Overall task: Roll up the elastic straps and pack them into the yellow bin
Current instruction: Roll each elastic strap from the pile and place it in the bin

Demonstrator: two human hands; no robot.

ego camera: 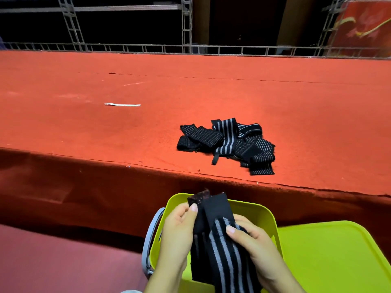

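A black elastic strap with grey stripes (pixel 220 250) is held over the yellow bin (pixel 262 216) at the bottom centre. My left hand (pixel 177 231) pinches its plain black upper end with the thumb. My right hand (pixel 251 240) grips the striped part from the right side. The strap's lower end runs out of the frame. A pile of several more black, grey-striped straps (pixel 228 142) lies loose on the red carpeted platform (pixel 105 127), near its front edge.
The yellow lid (pixel 334 256) lies to the right of the bin. A grey handle (pixel 148 242) hangs at the bin's left side. A thin white strip (pixel 122 104) lies on the platform at the left. Metal truss railing (pixel 186 48) borders the far edge.
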